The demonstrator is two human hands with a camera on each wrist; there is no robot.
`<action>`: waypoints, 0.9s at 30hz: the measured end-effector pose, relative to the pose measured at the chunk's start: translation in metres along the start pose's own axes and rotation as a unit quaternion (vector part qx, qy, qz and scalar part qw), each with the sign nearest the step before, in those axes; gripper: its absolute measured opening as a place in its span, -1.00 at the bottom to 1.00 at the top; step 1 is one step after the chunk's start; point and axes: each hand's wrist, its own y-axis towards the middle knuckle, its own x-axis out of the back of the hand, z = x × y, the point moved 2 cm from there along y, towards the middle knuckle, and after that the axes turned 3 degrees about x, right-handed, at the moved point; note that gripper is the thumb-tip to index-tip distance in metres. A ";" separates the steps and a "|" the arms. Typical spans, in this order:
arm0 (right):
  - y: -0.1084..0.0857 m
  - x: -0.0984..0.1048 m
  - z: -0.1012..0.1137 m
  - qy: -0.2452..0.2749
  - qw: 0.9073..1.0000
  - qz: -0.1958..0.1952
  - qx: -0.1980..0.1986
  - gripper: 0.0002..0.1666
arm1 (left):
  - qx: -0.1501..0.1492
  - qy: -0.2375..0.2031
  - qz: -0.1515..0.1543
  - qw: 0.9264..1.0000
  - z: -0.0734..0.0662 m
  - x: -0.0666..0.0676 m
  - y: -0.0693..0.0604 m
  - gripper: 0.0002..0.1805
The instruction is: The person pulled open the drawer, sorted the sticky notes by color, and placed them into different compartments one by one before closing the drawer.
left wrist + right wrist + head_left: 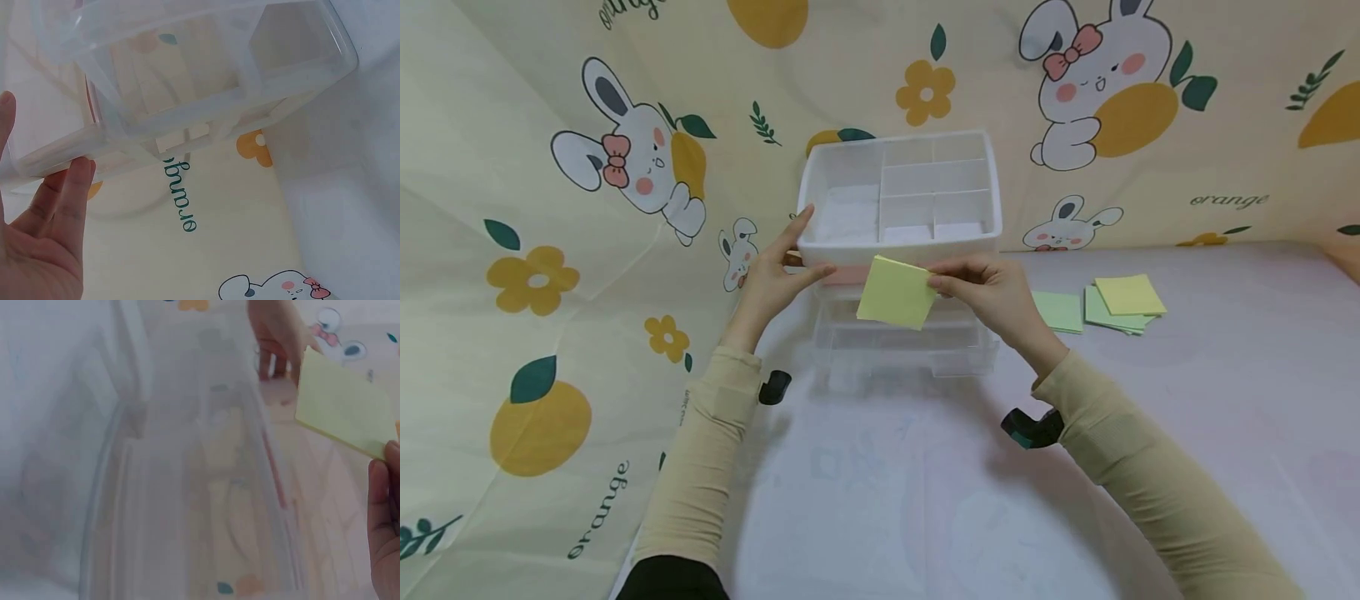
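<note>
A white and clear plastic drawer organizer (898,250) has open compartments on top, and a clear drawer (910,337) juts out at its front. My left hand (772,283) grips the organizer's left front corner, thumb on the front and fingers at the side. In the left wrist view, the fingers (78,187) touch the plastic edge. Between the thumb and fingers of my right hand (992,292) is pinched the right edge of a yellow sticky note pad (895,292). The pad is tilted up in front of the organizer, above the drawer.
To the right on the white table (880,500) lie a green sticky note pad (1057,312) and, beside it, a green stack (1105,312) with a yellow pad (1129,295) on top. A cloth printed with rabbits (647,158) hangs behind and at the left.
</note>
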 end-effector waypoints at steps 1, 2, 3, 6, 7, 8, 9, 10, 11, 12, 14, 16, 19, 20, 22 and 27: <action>0.000 -0.004 0.000 -0.020 1.000 0.003 0.013 -0.75 | 0.000 0.000 0.000 1.000 0.000 0.000 0.000 -0.13; 0.001 -0.008 -0.001 -0.043 0.999 0.002 0.025 -0.76 | 0.001 0.001 -0.001 1.000 0.000 0.000 0.000 -0.13; 0.002 -0.013 -0.001 -0.068 0.997 0.001 0.044 -0.78 | 0.001 0.001 -0.001 1.000 0.000 0.000 0.000 -0.13; 0.003 -0.026 -0.003 -0.133 0.987 0.001 0.093 -0.85 | 0.001 0.002 0.000 1.000 0.000 0.001 -0.001 -0.13; 0.003 -0.029 -0.003 -0.152 0.983 0.001 0.104 -0.86 | 0.001 0.001 0.000 1.000 0.000 0.001 -0.001 -0.13; 0.004 -0.033 -0.004 -0.166 0.980 0.004 0.111 -0.87 | 0.002 0.000 0.001 1.000 0.000 0.001 -0.001 -0.14; 0.004 -0.037 -0.005 -0.176 0.978 0.008 0.116 -0.86 | 0.002 -0.001 0.001 1.000 0.000 0.001 -0.001 -0.14; 0.004 -0.040 -0.007 -0.186 0.975 0.014 0.116 -0.85 | 0.003 -0.002 0.002 1.000 0.001 0.001 -0.001 -0.14; 0.004 -0.043 -0.008 -0.195 0.974 0.020 0.113 -0.85 | 0.004 -0.003 0.003 1.000 0.001 0.000 -0.001 -0.14; 0.004 -0.046 -0.009 -0.204 0.973 0.026 0.109 -0.84 | 0.005 -0.004 0.004 1.000 0.001 0.000 -0.001 -0.14; 0.005 -0.050 -0.013 -0.216 0.971 0.042 0.095 -0.82 | 0.007 -0.005 0.005 1.000 0.001 0.000 0.000 -0.14; 0.005 -0.054 -0.015 -0.218 0.971 0.062 0.077 -0.81 | 0.007 -0.005 0.005 1.000 0.002 0.000 -0.001 -0.14; 0.006 -0.058 -0.016 -0.214 0.971 0.088 0.055 -0.81 | 0.008 -0.002 0.005 1.000 0.002 0.000 -0.001 -0.14; 0.007 -0.059 -0.016 -0.215 0.971 0.095 0.050 -0.82 | 0.009 -0.001 0.004 1.000 0.002 0.000 0.000 -0.14; 0.007 -0.061 -0.016 -0.221 0.968 0.108 0.042 -0.83 | 0.010 0.002 0.004 1.000 0.002 0.000 0.000 -0.14; 0.011 -0.065 -0.021 -0.234 0.962 0.134 0.033 -0.84 | 0.010 0.004 0.001 1.000 0.001 0.000 0.001 -0.14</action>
